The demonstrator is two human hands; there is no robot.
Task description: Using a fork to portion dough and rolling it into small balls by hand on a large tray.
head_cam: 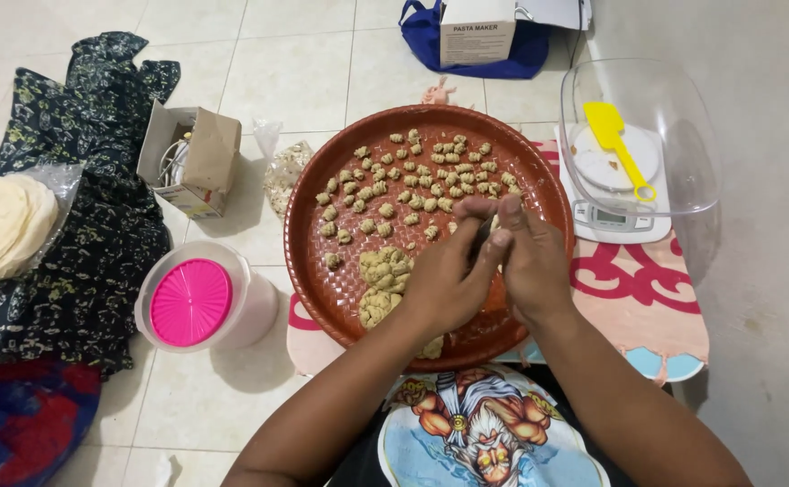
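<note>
The floor (322, 72) was pale cream ceramic tile with thin grout lines, and a grey wall ran along the 3 o'clock side. A round reddish-brown tray (322, 261) sat at the centre on a patterned pink mat (638, 307). Small shaped dough pieces (412, 176) lay scattered over the tray's 12 o'clock half, and a lump of beige dough (383, 284) rested toward 7 o'clock. The left hand (444, 280) and right hand (530, 257) met above the tray's middle, fingertips pressed together, pinching a small bit of dough (495, 221) that was mostly hidden between them. At 2 o'clock a kitchen scale (611, 216) carried a clear bowl (674, 117) holding a yellow spatula (620, 144). At 9 o'clock stood a tub with a pink lid (191, 302), beyond it a dark printed cloth (96, 225), an open cardboard box (191, 158), and flat pale rounds (2, 225).
</note>
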